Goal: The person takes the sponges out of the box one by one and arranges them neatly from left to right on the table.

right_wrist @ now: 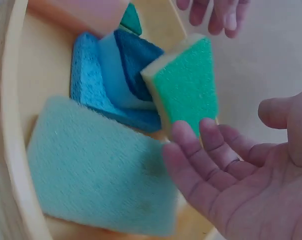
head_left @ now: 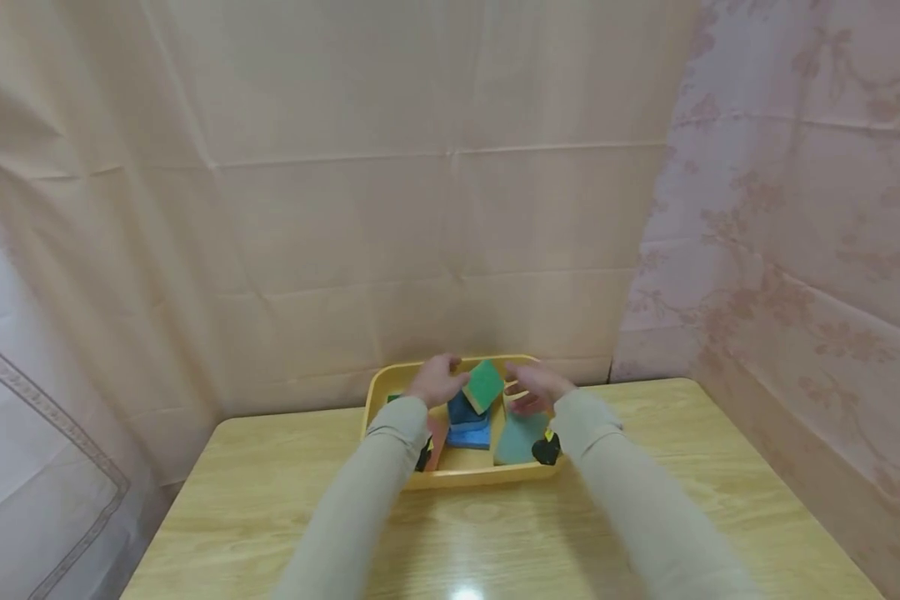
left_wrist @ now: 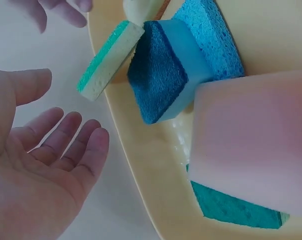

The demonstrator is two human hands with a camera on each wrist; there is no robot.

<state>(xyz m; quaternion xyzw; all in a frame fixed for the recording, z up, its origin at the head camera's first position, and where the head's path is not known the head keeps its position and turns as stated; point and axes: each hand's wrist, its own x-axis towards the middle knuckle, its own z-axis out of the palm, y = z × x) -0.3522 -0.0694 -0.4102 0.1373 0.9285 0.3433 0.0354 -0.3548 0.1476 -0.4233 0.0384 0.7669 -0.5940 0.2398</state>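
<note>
Here we are at a pale wood table (head_left: 277, 475), beige curtain (head_left: 345, 225) behind, flowered curtain (head_left: 817, 233) on the right, yellow tray (head_left: 487, 477) towards the far edge. Our left hand (head_left: 435, 382) and right hand (head_left: 537, 388) flank the tilted green sponge (head_left: 484, 385), over the tray by the dark blue sponge (left_wrist: 158, 75), fingers loosely spread, gripping nothing.

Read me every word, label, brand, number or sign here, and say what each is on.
No text is readable in any view.
The visible sides of the green-faced sponge, dark blue sponge, pale green sponge, pink block and yellow tray show no lettering.
Any lettering on the yellow mark on the black wrist device is too small to read.
</note>
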